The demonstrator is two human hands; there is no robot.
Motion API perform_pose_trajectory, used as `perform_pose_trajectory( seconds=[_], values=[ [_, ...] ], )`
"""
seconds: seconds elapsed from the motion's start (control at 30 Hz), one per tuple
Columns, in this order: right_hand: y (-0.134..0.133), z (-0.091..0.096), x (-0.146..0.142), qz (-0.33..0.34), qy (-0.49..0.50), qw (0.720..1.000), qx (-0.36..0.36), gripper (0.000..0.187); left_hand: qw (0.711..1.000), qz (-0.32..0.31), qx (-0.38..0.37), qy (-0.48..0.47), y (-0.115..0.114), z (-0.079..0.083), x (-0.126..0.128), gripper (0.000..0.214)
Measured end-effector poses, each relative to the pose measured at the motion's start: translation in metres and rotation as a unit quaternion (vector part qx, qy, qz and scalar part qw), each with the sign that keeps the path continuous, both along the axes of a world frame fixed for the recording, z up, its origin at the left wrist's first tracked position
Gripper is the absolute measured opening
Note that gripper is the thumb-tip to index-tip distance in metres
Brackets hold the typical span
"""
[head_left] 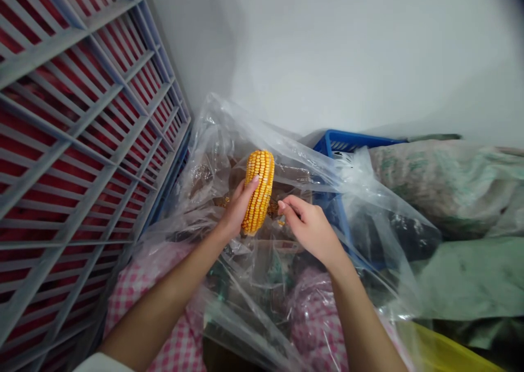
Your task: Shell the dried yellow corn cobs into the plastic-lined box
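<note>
A yellow-orange ear of dried corn (259,192), its kernels in neat rows, stands nearly upright in my left hand (237,211). The fingers wrap its left side and lower part. My right hand (311,231) is just to the right of the cob, with its fingertips curled close together and a small gap from the kernels. I cannot tell whether those fingertips pinch anything small. Under both hands lies a clear plastic bag (229,142), with brownish loose bits showing through and beneath it.
A grey slatted rack with red behind it (82,142) fills the left side. A blue plastic crate (352,141) sits beyond the bag, against a white wall (347,49). A woven sack (446,186) lies right, pink checked cloth (131,290) below, and a yellow object (442,350) lower right.
</note>
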State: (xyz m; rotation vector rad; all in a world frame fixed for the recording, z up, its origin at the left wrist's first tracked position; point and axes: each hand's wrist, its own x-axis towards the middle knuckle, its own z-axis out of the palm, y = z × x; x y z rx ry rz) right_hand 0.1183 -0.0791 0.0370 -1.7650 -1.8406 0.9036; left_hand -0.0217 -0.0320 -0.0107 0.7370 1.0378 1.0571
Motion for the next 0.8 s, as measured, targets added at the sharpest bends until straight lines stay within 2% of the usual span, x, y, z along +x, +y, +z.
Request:
perform_pose_trajectory(
  seconds=[0.2,0.37,0.57,0.7,0.8],
  values=[
    [0.0,0.003,0.002,0.012,-0.007,1.0,-0.001,0.028,0.997,-0.027,0.036,0.062,-0.002,0.001,-0.001,0.04],
    [0.0,0.005,0.008,0.03,0.018,0.997,-0.068,0.026,0.974,-0.069,0.112,0.182,-0.006,-0.006,0.0,0.035],
    [0.006,-0.011,0.001,-0.001,0.004,0.995,-0.096,0.025,0.938,-0.057,0.153,0.307,-0.008,-0.017,0.0,0.035],
    [0.008,-0.023,-0.008,-0.028,0.024,0.995,-0.093,0.025,0.934,-0.058,0.146,0.32,-0.007,-0.022,-0.002,0.036],
    [0.007,-0.032,-0.017,-0.07,0.028,0.994,-0.085,0.025,0.936,-0.031,0.135,0.322,-0.005,-0.026,-0.003,0.037]
  ],
)
